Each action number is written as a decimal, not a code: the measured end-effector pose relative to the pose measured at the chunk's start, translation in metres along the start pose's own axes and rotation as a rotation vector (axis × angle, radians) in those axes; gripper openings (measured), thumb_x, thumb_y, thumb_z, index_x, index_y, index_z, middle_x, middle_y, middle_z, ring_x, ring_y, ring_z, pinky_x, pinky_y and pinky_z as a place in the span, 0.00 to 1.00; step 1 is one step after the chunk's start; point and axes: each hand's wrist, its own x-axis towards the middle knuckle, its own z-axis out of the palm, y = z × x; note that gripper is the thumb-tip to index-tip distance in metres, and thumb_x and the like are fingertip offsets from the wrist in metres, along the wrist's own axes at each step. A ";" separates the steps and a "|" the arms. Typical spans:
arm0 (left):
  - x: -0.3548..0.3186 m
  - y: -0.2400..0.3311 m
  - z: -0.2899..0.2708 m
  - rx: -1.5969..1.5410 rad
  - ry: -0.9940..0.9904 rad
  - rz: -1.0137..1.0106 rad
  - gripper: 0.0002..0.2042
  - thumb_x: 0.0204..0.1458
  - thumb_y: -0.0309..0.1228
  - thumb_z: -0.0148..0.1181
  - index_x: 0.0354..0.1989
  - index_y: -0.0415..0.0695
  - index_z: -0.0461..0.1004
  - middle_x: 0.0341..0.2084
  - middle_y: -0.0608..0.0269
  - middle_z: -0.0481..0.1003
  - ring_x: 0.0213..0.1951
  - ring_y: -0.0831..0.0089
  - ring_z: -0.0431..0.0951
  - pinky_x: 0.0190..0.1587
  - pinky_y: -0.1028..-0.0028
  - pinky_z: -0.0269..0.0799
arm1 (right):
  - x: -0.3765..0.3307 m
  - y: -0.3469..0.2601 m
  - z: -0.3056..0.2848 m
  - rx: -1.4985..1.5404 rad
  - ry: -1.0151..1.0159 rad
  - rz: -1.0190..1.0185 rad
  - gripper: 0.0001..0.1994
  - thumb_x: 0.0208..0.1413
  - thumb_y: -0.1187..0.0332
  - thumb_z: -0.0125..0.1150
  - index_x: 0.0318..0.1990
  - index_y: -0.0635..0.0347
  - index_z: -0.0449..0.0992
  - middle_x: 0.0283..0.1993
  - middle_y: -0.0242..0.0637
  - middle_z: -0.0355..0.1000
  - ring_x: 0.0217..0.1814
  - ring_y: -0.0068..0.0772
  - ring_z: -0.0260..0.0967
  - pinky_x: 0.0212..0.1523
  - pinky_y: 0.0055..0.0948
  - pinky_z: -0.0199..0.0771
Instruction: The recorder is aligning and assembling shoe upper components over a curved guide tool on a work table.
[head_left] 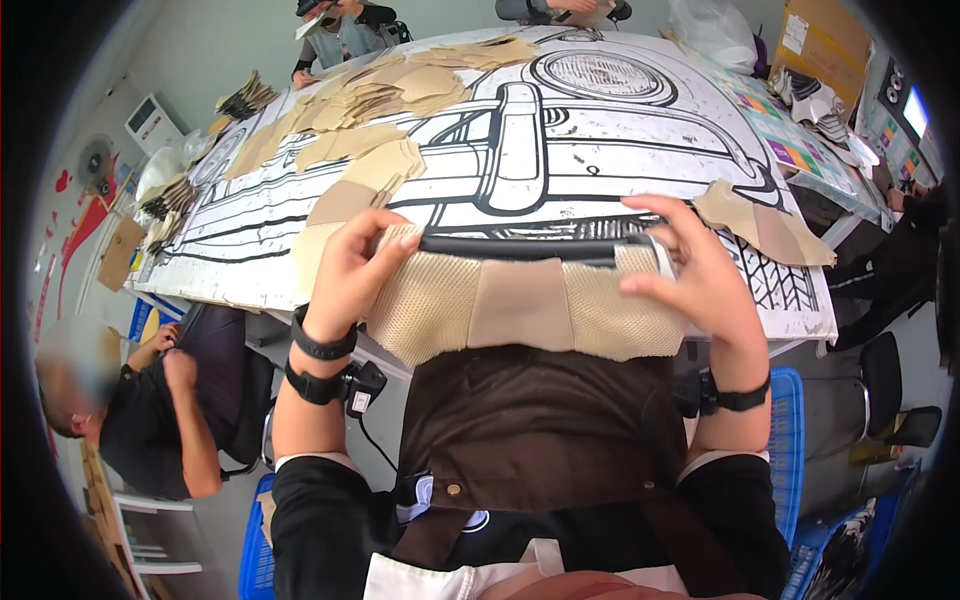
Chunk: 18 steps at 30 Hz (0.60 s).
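In front of my apron I hold a beige mesh fabric piece (520,305) with a smoother tan panel in its middle. A black strip (510,246), like a tube or rolled edge, runs along its top. My left hand (362,262) pinches the upper left corner, thumb in front and fingers partly hidden behind. At the other end is my right hand (695,262), its thumb against the mesh front, index finger stretched above the strip and other fingers curled round the end. A small pale grey part shows beside those fingers.
Piles of beige fabric pieces (385,85) cover the table's far left. Another beige piece (765,220) lies at the right edge. The tabletop (590,185) bears a black-and-white car drawing. A seated person (150,410) is at left; others sit across. Blue crates (787,440) stand beside me.
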 end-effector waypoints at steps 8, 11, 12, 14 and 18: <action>0.032 -0.030 0.034 1.254 -0.134 0.563 0.24 0.50 0.40 0.58 0.54 0.42 0.66 0.49 0.49 0.68 0.49 0.53 0.70 0.52 0.66 0.65 | 0.006 0.055 0.006 -0.740 0.034 -0.027 0.29 0.44 0.61 0.66 0.53 0.66 0.66 0.54 0.47 0.66 0.57 0.48 0.60 0.58 0.35 0.60; 0.040 -0.011 0.061 0.865 -0.439 0.515 0.26 0.51 0.41 0.57 0.55 0.39 0.63 0.51 0.48 0.66 0.50 0.53 0.69 0.52 0.64 0.65 | -0.013 0.042 0.004 -0.621 0.047 0.048 0.29 0.44 0.61 0.66 0.53 0.65 0.67 0.54 0.46 0.65 0.58 0.48 0.59 0.57 0.35 0.60; 0.043 -0.006 0.072 0.793 -0.585 0.384 0.27 0.52 0.41 0.56 0.56 0.37 0.62 0.51 0.47 0.66 0.50 0.52 0.69 0.52 0.64 0.65 | -0.019 0.036 0.007 -0.620 0.053 0.061 0.28 0.44 0.61 0.66 0.52 0.65 0.68 0.55 0.46 0.65 0.58 0.48 0.59 0.57 0.35 0.60; 0.054 -0.013 0.092 0.710 -0.734 0.376 0.29 0.51 0.44 0.56 0.55 0.35 0.62 0.49 0.47 0.68 0.49 0.52 0.69 0.51 0.64 0.66 | -0.028 0.035 0.011 -0.675 0.078 0.018 0.29 0.43 0.61 0.67 0.53 0.65 0.68 0.54 0.47 0.65 0.57 0.48 0.60 0.57 0.36 0.60; 0.067 -0.032 0.121 0.762 -0.739 0.369 0.28 0.51 0.47 0.56 0.52 0.35 0.66 0.42 0.49 0.70 0.43 0.53 0.71 0.46 0.64 0.67 | -0.038 0.045 0.015 -0.609 0.118 0.071 0.29 0.45 0.59 0.67 0.54 0.65 0.67 0.54 0.49 0.65 0.56 0.49 0.60 0.58 0.37 0.59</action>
